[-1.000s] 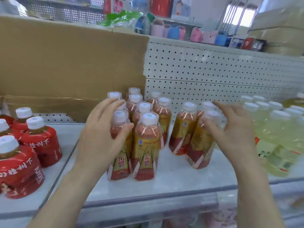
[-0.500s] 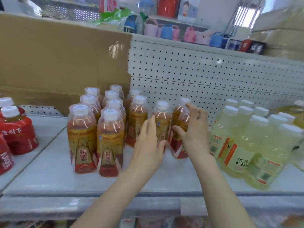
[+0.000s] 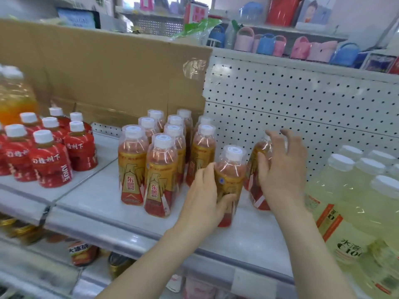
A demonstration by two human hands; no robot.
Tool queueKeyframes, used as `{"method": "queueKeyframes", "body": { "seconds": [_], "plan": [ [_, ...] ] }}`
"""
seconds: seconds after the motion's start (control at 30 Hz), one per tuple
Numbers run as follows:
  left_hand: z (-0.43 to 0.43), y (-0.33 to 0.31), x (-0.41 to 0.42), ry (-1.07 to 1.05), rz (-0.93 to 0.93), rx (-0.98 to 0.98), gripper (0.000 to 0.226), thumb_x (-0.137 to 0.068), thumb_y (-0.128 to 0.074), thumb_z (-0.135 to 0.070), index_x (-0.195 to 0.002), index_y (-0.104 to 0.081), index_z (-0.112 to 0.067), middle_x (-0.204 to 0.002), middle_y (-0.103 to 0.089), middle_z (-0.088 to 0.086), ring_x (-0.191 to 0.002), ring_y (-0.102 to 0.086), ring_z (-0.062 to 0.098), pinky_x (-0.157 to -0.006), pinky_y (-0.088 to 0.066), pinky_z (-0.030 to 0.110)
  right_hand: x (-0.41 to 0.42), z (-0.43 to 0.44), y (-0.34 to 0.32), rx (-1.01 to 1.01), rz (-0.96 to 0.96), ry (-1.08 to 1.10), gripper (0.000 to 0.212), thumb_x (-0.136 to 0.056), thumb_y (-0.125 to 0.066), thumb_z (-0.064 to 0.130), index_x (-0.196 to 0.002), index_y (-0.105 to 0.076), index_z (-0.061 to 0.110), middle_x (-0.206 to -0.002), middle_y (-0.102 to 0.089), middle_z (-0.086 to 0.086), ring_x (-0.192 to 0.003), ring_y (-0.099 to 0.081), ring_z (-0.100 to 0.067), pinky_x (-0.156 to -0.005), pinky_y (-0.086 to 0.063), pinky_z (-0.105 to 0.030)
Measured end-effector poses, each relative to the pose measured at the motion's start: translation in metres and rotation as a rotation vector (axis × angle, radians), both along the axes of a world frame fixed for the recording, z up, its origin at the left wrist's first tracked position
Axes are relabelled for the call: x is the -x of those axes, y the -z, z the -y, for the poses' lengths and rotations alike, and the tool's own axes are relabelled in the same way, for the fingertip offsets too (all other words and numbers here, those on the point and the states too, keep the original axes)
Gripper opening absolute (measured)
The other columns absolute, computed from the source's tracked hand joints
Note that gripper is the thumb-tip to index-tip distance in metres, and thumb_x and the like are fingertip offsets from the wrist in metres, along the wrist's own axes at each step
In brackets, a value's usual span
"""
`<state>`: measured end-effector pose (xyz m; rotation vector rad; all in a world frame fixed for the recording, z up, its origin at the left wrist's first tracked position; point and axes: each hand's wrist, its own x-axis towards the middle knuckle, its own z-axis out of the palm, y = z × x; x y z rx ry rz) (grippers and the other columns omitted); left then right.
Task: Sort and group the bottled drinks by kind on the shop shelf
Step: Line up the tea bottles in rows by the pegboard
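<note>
Two hands on two gold bottles, mid-shelf.
The left hand (image 3: 205,197) wraps its thumb and fingers round the front gold bottle (image 3: 230,182), which stands on the shelf (image 3: 103,197). The right hand (image 3: 278,167), fingers spread, lies against a second gold bottle (image 3: 255,169) at its 2 o'clock. The cluster of gold bottles (image 3: 164,160) stands at 9 o'clock, red bottles (image 3: 49,160) beyond it, pale yellow bottles (image 3: 356,190) at 3 o'clock.
</note>
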<state>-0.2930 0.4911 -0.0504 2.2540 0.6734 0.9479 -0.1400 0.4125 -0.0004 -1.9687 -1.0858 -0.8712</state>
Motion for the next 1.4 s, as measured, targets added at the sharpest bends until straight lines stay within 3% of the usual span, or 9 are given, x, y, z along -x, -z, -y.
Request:
{"method": "queueKeyframes", "body": {
  "seconds": [0.1, 0.2, 0.3, 0.5, 0.67, 0.83, 0.97, 1.17, 1.4],
  "plan": [
    [0.006, 0.002, 0.033, -0.026, 0.011, -0.027, 0.070, -0.087, -0.070, -0.045, -0.143, -0.029, -0.032, -0.129, -0.042, -0.014, -0.117, -0.049, 0.005, -0.092, -0.042, 0.022, 0.022, -0.029, -0.005, 0.061, -0.315, -0.354, 0.052, -0.093, -0.065, 0.015, -0.142, -0.051, 0.026, -0.138, -0.052, -0.001, -0.121, -0.048, -0.013, -0.102, -0.045, -0.040],
    [0.007, 0.002, 0.062, -0.076, 0.059, 0.020, 0.071, -0.084, -0.072, -0.045, -0.141, -0.029, -0.038, -0.132, -0.041, -0.021, -0.119, -0.045, -0.002, -0.096, -0.040, 0.020, 0.029, -0.064, -0.007, 0.168, -0.684, -0.524, 0.067, -0.093, -0.070, 0.034, -0.151, -0.037, 0.034, -0.146, -0.050, 0.002, -0.127, -0.053, -0.017, -0.104, -0.047, -0.041],
    [0.009, 0.006, 0.090, -0.085, 0.124, 0.094, 0.066, -0.081, -0.074, -0.045, -0.127, -0.027, -0.055, -0.124, -0.040, -0.032, -0.115, -0.045, -0.012, -0.089, -0.039, 0.011, 0.028, -0.086, 0.004, 0.238, -0.786, -0.589, 0.065, -0.093, -0.071, 0.035, -0.150, -0.039, 0.032, -0.144, -0.054, 0.004, -0.128, -0.055, -0.019, -0.096, -0.048, -0.032],
    [0.001, 0.005, 0.120, -0.187, 0.360, 0.274, 0.060, -0.068, -0.075, -0.051, -0.116, -0.039, -0.059, -0.114, -0.055, -0.034, -0.107, -0.054, -0.014, -0.088, -0.045, 0.016, 0.026, -0.082, 0.009, 0.277, -0.643, -0.423, 0.057, -0.094, -0.070, 0.036, -0.141, -0.043, 0.018, -0.119, -0.060, 0.005, -0.105, -0.060, -0.016, -0.085, -0.049, -0.031],
    [-0.012, -0.004, 0.131, -0.194, 0.350, 0.257, 0.069, -0.065, -0.071, -0.054, -0.128, -0.044, -0.044, -0.120, -0.058, -0.020, -0.107, -0.057, -0.007, -0.085, -0.048, 0.016, 0.024, -0.066, 0.014, 0.250, -0.518, -0.089, 0.046, -0.096, -0.065, 0.040, -0.127, -0.046, 0.012, -0.120, -0.061, -0.011, -0.106, -0.062, -0.036, -0.086, -0.052, -0.046],
    [-0.020, 0.000, 0.131, -0.216, 0.291, 0.265, 0.063, -0.076, -0.078, -0.036, -0.129, -0.044, -0.042, -0.122, -0.058, -0.016, -0.104, -0.057, -0.006, -0.089, -0.050, 0.023, 0.030, -0.058, 0.011, 0.229, -0.446, 0.146, 0.074, -0.099, -0.063, 0.021, -0.155, -0.018, 0.002, -0.146, -0.045, -0.027, -0.131, -0.046, -0.044, -0.099, -0.044, -0.051],
    [-0.024, 0.000, 0.129, -0.221, 0.263, 0.264, 0.059, -0.077, -0.078, -0.037, -0.124, -0.043, -0.047, -0.119, -0.058, -0.020, -0.102, -0.055, -0.012, -0.080, -0.046, 0.012, 0.053, -0.083, -0.001, 0.009, -0.063, -0.084, 0.067, -0.098, -0.057, 0.005, -0.156, -0.024, 0.013, -0.155, -0.035, -0.020, -0.141, -0.034, -0.036, -0.114, -0.034, -0.043],
    [-0.028, -0.003, 0.135, -0.237, 0.230, 0.259, 0.060, -0.074, -0.077, -0.043, -0.122, -0.042, -0.052, -0.119, -0.055, -0.027, -0.104, -0.053, -0.014, -0.086, -0.047, 0.018, 0.025, -0.164, -0.036, 0.371, -0.469, -0.271, 0.062, -0.102, -0.056, 0.033, -0.156, -0.028, 0.019, -0.145, -0.041, -0.021, -0.129, -0.049, -0.039, -0.104, -0.041, -0.045],
    [-0.031, -0.005, 0.143, -0.244, 0.229, 0.252, 0.060, -0.077, -0.076, -0.042, -0.127, -0.042, -0.045, -0.120, -0.055, -0.027, -0.105, -0.055, -0.010, -0.087, -0.047, 0.020, 0.041, -0.122, -0.029, 0.462, -0.364, -0.264, 0.055, -0.101, -0.058, 0.034, -0.149, -0.035, 0.019, -0.134, -0.051, -0.021, -0.118, -0.055, -0.039, -0.091, -0.043, -0.041]
  ]
}}
